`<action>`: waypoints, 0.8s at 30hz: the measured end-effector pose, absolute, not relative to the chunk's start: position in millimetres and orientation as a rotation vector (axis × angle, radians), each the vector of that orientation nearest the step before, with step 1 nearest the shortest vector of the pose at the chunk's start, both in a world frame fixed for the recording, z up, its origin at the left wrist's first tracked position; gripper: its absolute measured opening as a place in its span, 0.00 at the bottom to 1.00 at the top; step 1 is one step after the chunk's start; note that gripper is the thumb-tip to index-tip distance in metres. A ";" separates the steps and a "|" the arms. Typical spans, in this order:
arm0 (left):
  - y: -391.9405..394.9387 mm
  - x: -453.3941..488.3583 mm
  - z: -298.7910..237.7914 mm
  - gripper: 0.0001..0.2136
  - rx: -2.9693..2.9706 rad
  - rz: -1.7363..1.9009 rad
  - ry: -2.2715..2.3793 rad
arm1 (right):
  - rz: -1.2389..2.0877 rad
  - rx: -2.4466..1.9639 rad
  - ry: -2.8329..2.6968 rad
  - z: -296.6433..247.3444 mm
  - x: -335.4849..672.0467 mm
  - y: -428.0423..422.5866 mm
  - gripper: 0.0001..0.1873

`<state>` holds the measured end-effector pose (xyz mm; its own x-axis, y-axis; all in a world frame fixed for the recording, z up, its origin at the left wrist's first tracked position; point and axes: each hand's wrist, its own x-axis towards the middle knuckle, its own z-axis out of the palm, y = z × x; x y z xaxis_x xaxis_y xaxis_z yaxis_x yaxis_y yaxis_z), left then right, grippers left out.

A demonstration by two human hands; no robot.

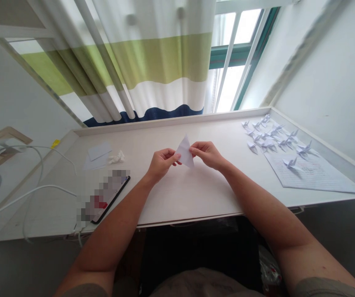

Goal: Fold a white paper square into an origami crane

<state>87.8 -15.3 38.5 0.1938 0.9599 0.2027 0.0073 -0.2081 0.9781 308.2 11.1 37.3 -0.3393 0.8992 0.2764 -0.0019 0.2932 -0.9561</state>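
Note:
A small white folded paper (184,152), roughly triangular with a point at the top, is held up between my hands over the middle of the desk. My left hand (163,164) pinches its left edge between thumb and fingers. On the other side, my right hand (207,154) grips the right edge with thumb and forefinger. Fingertips partly cover both edges, so the exact folds there are hidden.
Several white paper cranes (268,136) stand at the back right, one on written sheets (313,175). At the left lie loose white paper squares (99,151), a crumpled tissue (117,157) and a phone (112,200). White cables (41,186) cross the left side. A raised rim (171,122) edges the desk.

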 end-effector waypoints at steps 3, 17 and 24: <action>-15.3 87.9 37.8 0.14 1.476 1.164 0.989 | 1.184 -0.828 -1.644 39.3 309.5 10.7 0.20; -13.9 88.5 33.5 0.12 1.530 1.082 0.933 | 1.221 -0.765 -1.691 40.5 310.0 11.3 0.27; -17.2 89.6 36.1 0.12 1.510 0.922 0.911 | 1.256 -0.759 -1.700 43.5 308.8 7.8 0.26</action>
